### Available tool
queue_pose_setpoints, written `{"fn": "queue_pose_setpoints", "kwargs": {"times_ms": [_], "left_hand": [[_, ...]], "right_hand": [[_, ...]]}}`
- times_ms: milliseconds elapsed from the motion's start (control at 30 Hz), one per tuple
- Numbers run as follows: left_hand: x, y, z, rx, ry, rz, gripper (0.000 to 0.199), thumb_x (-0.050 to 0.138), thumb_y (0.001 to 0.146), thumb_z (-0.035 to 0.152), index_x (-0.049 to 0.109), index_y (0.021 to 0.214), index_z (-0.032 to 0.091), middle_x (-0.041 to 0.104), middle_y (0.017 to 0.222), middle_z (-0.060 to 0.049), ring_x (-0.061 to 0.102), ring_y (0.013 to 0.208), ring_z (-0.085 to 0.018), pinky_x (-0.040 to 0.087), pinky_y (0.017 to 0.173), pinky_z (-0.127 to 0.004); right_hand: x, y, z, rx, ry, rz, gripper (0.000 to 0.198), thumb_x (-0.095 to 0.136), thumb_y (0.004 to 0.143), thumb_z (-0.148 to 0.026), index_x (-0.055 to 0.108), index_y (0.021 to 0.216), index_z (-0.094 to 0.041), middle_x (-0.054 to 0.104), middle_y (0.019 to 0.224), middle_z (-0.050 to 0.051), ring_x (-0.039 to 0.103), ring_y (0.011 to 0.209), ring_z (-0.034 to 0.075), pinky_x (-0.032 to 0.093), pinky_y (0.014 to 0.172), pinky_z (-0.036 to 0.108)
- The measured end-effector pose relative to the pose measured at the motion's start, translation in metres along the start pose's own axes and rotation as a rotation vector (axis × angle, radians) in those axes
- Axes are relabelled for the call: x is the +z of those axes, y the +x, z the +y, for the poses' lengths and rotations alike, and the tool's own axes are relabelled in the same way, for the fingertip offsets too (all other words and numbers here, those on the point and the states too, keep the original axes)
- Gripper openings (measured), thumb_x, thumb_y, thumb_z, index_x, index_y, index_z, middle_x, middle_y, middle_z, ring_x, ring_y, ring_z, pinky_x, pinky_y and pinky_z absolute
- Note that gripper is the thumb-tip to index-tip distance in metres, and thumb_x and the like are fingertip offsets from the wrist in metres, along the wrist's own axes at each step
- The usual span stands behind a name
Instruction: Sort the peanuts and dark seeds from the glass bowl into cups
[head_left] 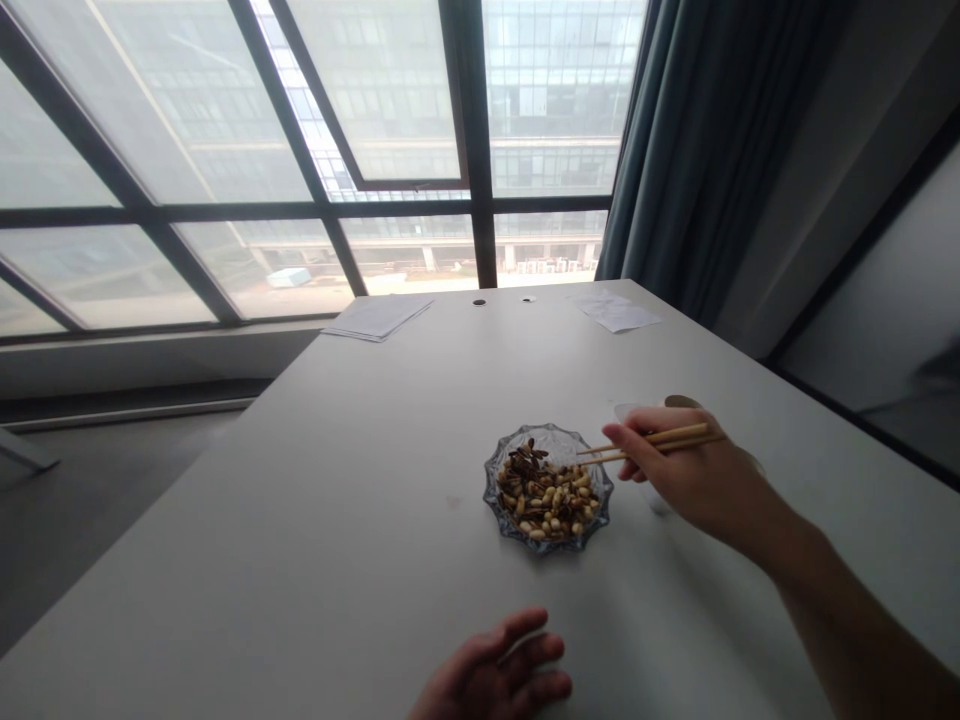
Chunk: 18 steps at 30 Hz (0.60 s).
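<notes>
A scalloped glass bowl [493,502] stands on the white table, holding a mix of pale nuts [555,497] and dark, long seeds [529,455]. My right hand [675,460] is closed around a pair of wooden chopsticks [675,437]. Their tips reach over the bowl's right side, slightly apart, and I see nothing between them. Behind that hand is a clear container [624,411], mostly hidden, with a round brownish-gold piece [681,401] showing above the wrist. My left hand [502,672] hovers near the table's front, fingers loosely spread and holding nothing.
Stacked white papers [379,317] lie at the table's far left corner, and more sheets [616,311] at the far right. Two small round holes are near the far edge of the white table [337,470]. Beyond are large windows and a dark blue curtain [690,150].
</notes>
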<state>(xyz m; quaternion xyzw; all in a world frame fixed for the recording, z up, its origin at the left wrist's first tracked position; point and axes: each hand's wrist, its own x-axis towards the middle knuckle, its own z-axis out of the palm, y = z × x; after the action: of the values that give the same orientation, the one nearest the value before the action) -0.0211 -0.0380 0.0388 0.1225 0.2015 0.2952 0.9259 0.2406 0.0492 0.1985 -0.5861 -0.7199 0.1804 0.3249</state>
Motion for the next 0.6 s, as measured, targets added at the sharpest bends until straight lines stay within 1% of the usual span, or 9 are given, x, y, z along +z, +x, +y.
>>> {"fn": "queue_pose_setpoints", "kwargs": {"times_ms": [100, 233, 400, 600], "left_hand": [[-0.002, -0.001, 0.0, 0.005, -0.006, 0.007, 0.038, 0.067, 0.081, 0.035, 0.073, 0.116, 0.022, 0.079, 0.114, -0.001, 0.067, 0.108, -0.02, 0.036, 0.104, -0.031], [-0.003, -0.003, 0.001, -0.001, -0.005, 0.01, 0.036, 0.065, 0.082, 0.034, 0.073, 0.116, 0.022, 0.079, 0.113, -0.001, 0.067, 0.109, -0.021, 0.036, 0.104, -0.032], [-0.002, -0.002, 0.002, -0.005, -0.002, -0.004, 0.035, 0.064, 0.084, 0.033, 0.072, 0.116, 0.022, 0.078, 0.113, -0.002, 0.067, 0.108, -0.02, 0.035, 0.105, -0.032], [0.0, -0.001, 0.002, 0.005, -0.001, -0.01, 0.034, 0.062, 0.084, 0.032, 0.073, 0.115, 0.022, 0.078, 0.114, -0.001, 0.067, 0.107, -0.02, 0.034, 0.106, -0.032]], "right_hand": [[0.012, 0.004, 0.006, 0.002, 0.011, -0.058, 0.04, 0.053, 0.098, -0.049, 0.063, 0.072, -0.021, 0.068, 0.06, -0.002, 0.069, 0.058, 0.015, 0.048, 0.056, 0.024], [0.02, 0.006, 0.009, 0.025, 0.032, -0.102, 0.04, 0.052, 0.099, -0.049, 0.063, 0.072, -0.021, 0.067, 0.058, -0.002, 0.07, 0.058, 0.015, 0.048, 0.057, 0.025], [0.022, 0.005, 0.008, 0.034, 0.028, -0.097, 0.041, 0.051, 0.099, -0.048, 0.061, 0.07, -0.021, 0.067, 0.059, 0.0, 0.07, 0.059, 0.017, 0.046, 0.054, 0.026], [0.028, 0.008, 0.011, -0.029, 0.069, -0.071, 0.043, 0.052, 0.098, -0.051, 0.06, 0.067, -0.021, 0.069, 0.062, 0.0, 0.068, 0.062, 0.018, 0.047, 0.059, 0.026]]}}
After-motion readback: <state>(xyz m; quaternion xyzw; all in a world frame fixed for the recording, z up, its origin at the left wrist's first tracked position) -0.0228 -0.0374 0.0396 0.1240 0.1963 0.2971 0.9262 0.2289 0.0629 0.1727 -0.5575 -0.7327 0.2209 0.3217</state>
